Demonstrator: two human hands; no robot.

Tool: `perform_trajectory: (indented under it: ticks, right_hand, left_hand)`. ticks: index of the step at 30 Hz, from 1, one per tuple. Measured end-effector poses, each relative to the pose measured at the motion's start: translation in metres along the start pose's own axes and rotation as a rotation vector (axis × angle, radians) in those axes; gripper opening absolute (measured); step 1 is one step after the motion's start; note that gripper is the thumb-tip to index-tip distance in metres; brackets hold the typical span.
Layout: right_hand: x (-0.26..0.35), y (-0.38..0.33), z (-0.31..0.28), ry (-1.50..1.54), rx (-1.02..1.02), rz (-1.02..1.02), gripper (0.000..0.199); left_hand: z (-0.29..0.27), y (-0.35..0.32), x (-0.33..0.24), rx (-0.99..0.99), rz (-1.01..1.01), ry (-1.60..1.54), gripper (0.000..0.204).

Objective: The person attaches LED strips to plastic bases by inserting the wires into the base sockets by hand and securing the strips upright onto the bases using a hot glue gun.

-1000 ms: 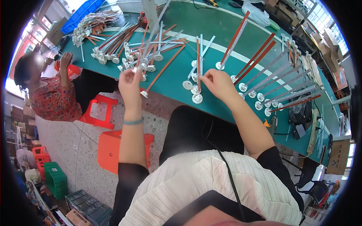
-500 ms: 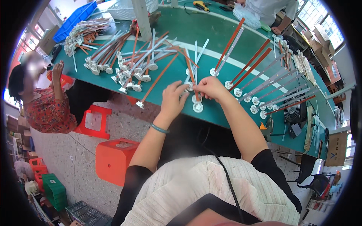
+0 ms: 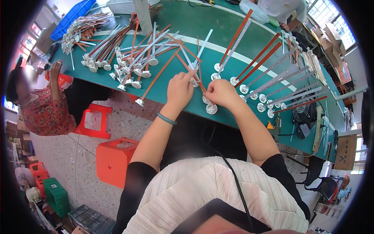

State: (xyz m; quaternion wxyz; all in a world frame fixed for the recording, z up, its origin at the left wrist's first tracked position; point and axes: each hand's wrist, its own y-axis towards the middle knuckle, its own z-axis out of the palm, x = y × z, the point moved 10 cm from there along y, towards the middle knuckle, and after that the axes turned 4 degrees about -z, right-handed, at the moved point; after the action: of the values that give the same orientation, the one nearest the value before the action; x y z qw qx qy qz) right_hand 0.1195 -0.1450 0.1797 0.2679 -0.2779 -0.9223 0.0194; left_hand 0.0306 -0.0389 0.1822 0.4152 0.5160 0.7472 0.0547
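Note:
A long orange-brown strip (image 3: 186, 62) slants across the table edge in front of me. My right hand (image 3: 220, 93) pinches its lower part, just above a white round disc (image 3: 211, 109). Higher up, the fingers of my left hand (image 3: 180, 90) are closed against the same strip; the thumb side is partly hidden. Another white disc (image 3: 206, 99) sits beside the right fingertips, partly covered. Behind the left fingertips lie pale strips (image 3: 205, 43) with white discs at their ends, partly hidden by the hand.
Piled strips with discs (image 3: 132, 68) lie to the left, beside a single brown strip (image 3: 159, 76). Several strips (image 3: 269, 80) fan out at right near a black fan (image 3: 304, 113). A seated person (image 3: 46, 105) is at far left. A red stool (image 3: 117, 162) stands below.
The strip at my hands now slants more, its lower end shifted right. My left fingers have moved up and closed against it; my right hand has shifted slightly. The whole view has tilted a little.

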Motion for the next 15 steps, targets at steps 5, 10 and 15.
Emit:
perform_trajectory:
  ticks: [5,10,15]
  right_hand:
    - [-0.013,-0.026,-0.012,0.148,-0.090,-0.001,0.025]
    - [-0.008,-0.070,-0.014,0.648,0.031,-0.007,0.057]
    - [-0.024,-0.147,-0.019,1.078,0.274,0.147,0.056]
  left_hand:
    - [0.001,0.015,0.005,-0.012,-0.050,-0.029,0.040]
    - [0.001,0.018,0.008,-0.027,-0.082,-0.022,0.033]
    - [0.007,0.013,0.022,-0.022,-0.104,-0.092,0.027]
